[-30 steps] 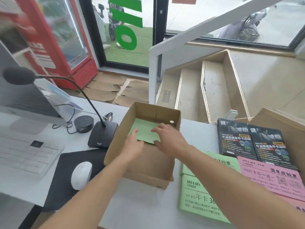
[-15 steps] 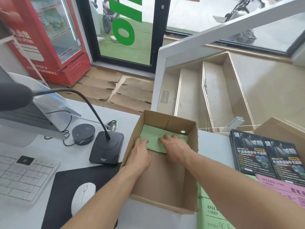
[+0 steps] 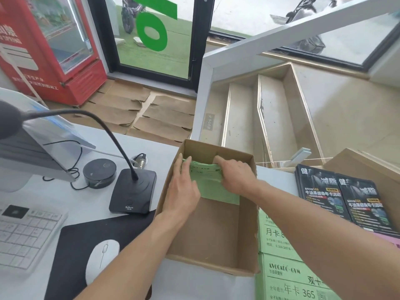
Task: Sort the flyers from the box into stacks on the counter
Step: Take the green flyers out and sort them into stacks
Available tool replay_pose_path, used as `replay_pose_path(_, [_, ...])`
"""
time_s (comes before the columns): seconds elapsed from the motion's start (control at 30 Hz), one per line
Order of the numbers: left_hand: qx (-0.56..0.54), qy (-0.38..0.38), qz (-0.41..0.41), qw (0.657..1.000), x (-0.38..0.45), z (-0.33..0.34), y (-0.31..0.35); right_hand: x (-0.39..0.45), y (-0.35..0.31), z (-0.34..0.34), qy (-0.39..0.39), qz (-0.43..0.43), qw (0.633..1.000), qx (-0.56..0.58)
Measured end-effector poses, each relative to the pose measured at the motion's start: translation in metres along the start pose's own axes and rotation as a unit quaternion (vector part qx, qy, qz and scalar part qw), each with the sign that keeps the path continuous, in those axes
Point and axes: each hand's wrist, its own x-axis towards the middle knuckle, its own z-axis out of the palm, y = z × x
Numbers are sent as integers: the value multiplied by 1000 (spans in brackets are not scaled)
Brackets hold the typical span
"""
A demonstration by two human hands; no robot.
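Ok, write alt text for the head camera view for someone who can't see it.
Both hands, left hand and right hand, lift green flyers inside a cardboard box on a white counter. Green stacks and black flyers lie right; a desk microphone stands left.

Green flyers (image 3: 213, 187) now lifted, far edge up.

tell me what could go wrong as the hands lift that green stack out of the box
1. The green flyers lie against the far wall of the box; the left hand and right hand grip only their far end, so the near end may sag and sheets may slide out.
2. The flyers may snag and crease on the box wall.
3. The microphone stands close on the left; a left elbow swing might knock it.
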Motion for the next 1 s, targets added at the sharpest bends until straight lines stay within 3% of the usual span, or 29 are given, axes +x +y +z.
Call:
replay_pose_path(0.13, [-8,42,28,999,-3,0,2,-11,-2,-5,-9,-10,999,-52])
replay_pose_path(0.23, [-14,75,25,997,-3,3,1,-23,-17,28,-32,-46,997,-59])
replay_pose_path(0.33, [-2,79,25,997,-1,6,-2,-20,-30,58,-58,-30,993,-102])
replay_pose_path(0.5, [-11,70,17,997,-1,6,-7,3,-36,50,-24,-50,982,-181])
replay_pose_path(0.7, [-37,77,17,996,3,3,-13,6,-19,43,4,-79,979,-188])
replay_pose_path(1.0, [-26,52,13,998,4,10,-14,10,-16,38,121,-19,981,-148])
